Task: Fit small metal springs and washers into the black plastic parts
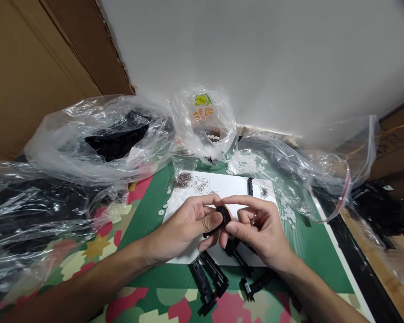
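A makeshift home assembly workshop: clear parts bags and cardboard boxes crowd behind the table's white sheet.

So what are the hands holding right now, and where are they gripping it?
Both hands, left and right, pinch one small black plastic part between thumbs and fingertips, one at each side.

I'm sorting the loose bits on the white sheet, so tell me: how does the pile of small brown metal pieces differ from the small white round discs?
The pile of small brown metal pieces is dark and tightly heaped on the white paper sheet; the small white round discs are pale and lie scattered singly, mostly at the sheet's right edge. The brown pieces look finer than the discs. Both are tiny loose parts lying beyond the left hand and right hand, touched by neither.
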A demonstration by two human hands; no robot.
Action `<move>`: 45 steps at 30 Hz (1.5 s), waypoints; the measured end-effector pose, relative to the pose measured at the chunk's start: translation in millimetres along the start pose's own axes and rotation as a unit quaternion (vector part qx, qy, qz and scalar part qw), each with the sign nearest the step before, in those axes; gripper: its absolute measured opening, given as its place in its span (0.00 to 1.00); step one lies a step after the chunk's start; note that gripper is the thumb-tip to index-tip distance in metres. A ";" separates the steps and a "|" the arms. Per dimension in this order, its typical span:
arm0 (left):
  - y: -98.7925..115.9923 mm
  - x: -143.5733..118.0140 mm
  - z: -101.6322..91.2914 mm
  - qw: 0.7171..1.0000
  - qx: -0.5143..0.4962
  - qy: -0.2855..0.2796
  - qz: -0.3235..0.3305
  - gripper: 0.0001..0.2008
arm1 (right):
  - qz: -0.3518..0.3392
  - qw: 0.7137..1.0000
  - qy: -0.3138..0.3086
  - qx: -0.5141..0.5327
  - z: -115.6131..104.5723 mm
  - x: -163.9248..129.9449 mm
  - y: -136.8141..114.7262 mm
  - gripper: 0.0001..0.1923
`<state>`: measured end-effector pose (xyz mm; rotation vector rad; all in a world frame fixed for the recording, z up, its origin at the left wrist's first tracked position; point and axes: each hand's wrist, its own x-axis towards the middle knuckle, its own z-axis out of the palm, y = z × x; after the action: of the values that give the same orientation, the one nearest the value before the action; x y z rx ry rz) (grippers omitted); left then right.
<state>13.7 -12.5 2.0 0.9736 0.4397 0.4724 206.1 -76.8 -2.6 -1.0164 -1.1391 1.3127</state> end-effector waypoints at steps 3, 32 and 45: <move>1.7 0.0 -2.6 0.999 0.052 0.005 0.002 0.25 | 0.032 0.998 -0.039 0.042 1.9 1.4 0.8 0.21; -12.9 -4.5 12.0 0.979 -0.189 0.054 -0.050 0.18 | -0.047 0.992 0.083 -0.084 11.7 3.9 9.2 0.14; -11.2 -8.9 1.7 0.998 0.045 0.038 -0.023 0.24 | 0.012 0.998 -0.012 -0.057 10.9 1.4 7.2 0.26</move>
<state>9.4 -24.1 -5.5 1.0317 0.5550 0.4530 194.0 -75.9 -7.7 -1.1019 -1.2345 1.2948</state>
